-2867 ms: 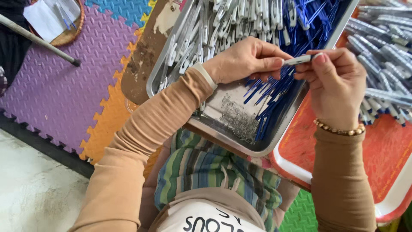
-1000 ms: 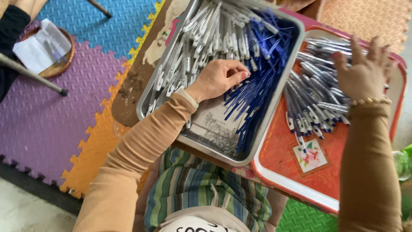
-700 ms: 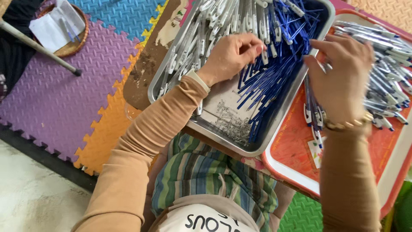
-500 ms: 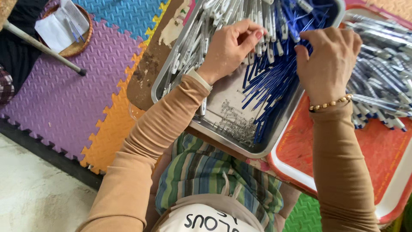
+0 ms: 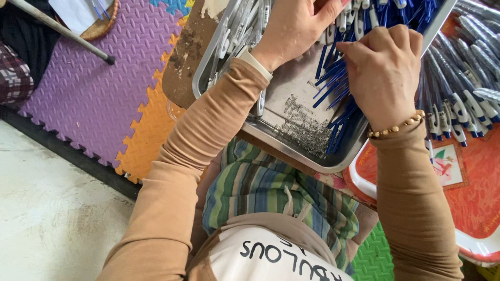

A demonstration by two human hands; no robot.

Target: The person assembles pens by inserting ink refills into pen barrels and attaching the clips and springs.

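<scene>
Down in the metal tray [image 5: 291, 140], loose blue refills [image 5: 333, 99] lie heaped — too many to count — and the right hand [image 5: 383, 73] rests curled over them, fingers bent into the pile; whether it grips one I cannot tell. The left hand [image 5: 294, 23] presses among the white pen barrels [image 5: 245, 21] at the tray's far side, its grip hidden too. Beside it, one red tray [image 5: 469, 198] bears finished pens [image 5: 463, 78]. Beneath — purple, orange and green foam mats [image 5: 88, 99] over a pale concrete floor [image 5: 47, 218].
</scene>
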